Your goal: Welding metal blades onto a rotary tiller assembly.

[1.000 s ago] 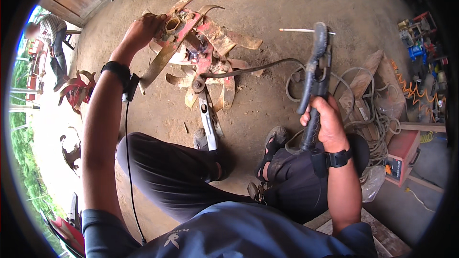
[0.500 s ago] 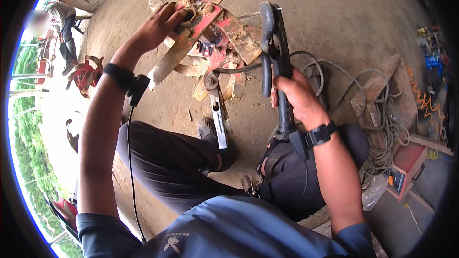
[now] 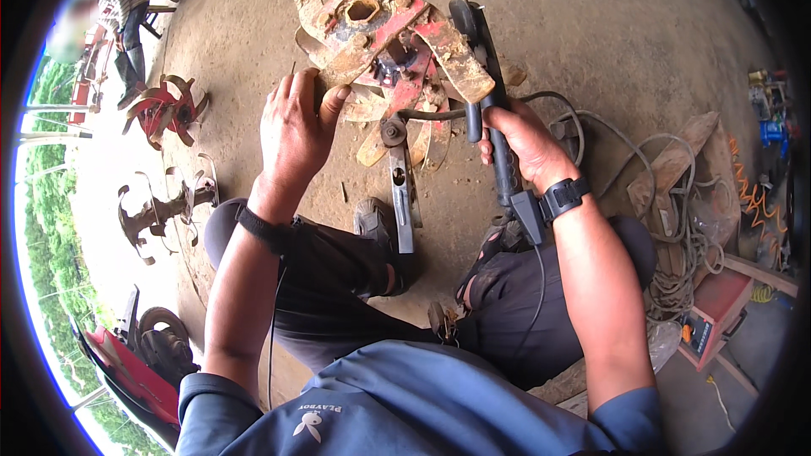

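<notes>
My left hand (image 3: 296,127) grips the lower end of a curved blade on a muddy, rusty red-and-yellow bladed rotor (image 3: 397,21), with a hexagonal hole facing upward. My right hand (image 3: 528,139) is closed on a black welding electrode holder (image 3: 503,171), whose head stands upright at the rotor's right side, partly hidden by a blade; I cannot tell whether they touch. A steel bar (image 3: 405,219) with a bolted top and a dark cable lies below the rotor, between my feet.
Coiled cables (image 3: 680,283) and wooden boards (image 3: 697,139) lie right, beside a red box (image 3: 718,304) and tools (image 3: 770,131). Left are a red rotor (image 3: 165,114), another bladed shaft (image 3: 160,211), a red wheeled machine (image 3: 139,376) and another person (image 3: 127,25) bending near a bench.
My left hand has moved from the rotor's top down to the blade's lower end. My right hand has brought the holder leftward, against or near the rotor's right side.
</notes>
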Demonstrator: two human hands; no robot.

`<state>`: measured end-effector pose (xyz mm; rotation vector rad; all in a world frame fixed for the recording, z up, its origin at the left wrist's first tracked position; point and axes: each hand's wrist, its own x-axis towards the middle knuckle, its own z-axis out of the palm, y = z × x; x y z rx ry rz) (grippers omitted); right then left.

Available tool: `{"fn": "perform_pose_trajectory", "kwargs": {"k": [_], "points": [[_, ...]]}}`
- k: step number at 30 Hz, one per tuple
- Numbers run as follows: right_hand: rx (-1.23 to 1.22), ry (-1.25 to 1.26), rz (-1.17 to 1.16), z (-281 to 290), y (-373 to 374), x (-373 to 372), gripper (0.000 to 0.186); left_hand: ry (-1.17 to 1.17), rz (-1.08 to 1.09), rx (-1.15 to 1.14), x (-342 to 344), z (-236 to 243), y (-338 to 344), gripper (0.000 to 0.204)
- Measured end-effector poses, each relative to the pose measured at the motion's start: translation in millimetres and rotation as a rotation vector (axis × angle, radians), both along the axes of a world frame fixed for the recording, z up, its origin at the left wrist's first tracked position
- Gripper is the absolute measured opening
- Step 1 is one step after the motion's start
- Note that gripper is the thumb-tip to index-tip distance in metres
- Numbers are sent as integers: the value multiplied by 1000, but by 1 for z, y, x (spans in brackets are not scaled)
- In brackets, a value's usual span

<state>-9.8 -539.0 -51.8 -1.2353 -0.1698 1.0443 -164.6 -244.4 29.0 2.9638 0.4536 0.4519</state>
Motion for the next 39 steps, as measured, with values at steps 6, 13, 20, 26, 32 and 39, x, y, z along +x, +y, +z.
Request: {"fn": "perform_pose_trajectory", "kwargs": {"k": [6,13,20,26,32,39], "points": [[-104,-93,70,-1,12,-2,16,-48,-75,-45,-1,-1,8,44],[-169,-83,55,-2,19,-8,19,-145,-98,-46,2,-7,8,54],[-137,-70,41,-2,19,-11,16,-173,-104,-10,2,-8,8,51],[-127,-66,59,0,20,-12,15,-134,-103,3,1,-9,11,48],[-93,-56,6,2,20,-17,14,-149,-117,61,1,-14,16,45],[-6,-66,-82,0,20,-17,11,-158,-166,52,2,-14,18,49]]}}
